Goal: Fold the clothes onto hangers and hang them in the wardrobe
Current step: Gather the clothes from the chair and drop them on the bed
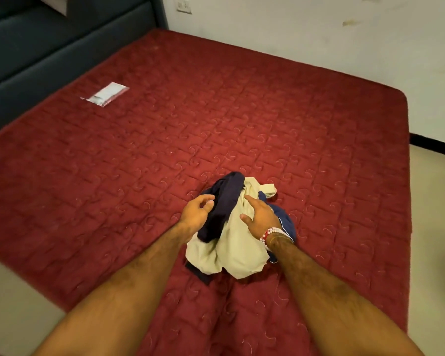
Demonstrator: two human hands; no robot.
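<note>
A crumpled pile of clothes lies on the red quilted mattress [216,111], near its front edge. In the pile are a cream garment [231,249] and a dark navy garment [225,201]; a blue piece [284,219] shows under my right wrist. My left hand [197,211] is at the pile's left side, fingers loosely curled beside the navy cloth and gripping nothing that I can see. My right hand [258,217] rests on the cream garment with its fingers straight. No hanger or wardrobe is in view.
A small white packet [104,94] lies on the mattress at the far left. A dark blue headboard [49,42] runs along the left, a white wall [319,29] behind. Pale floor [434,201] shows to the right and at the lower left.
</note>
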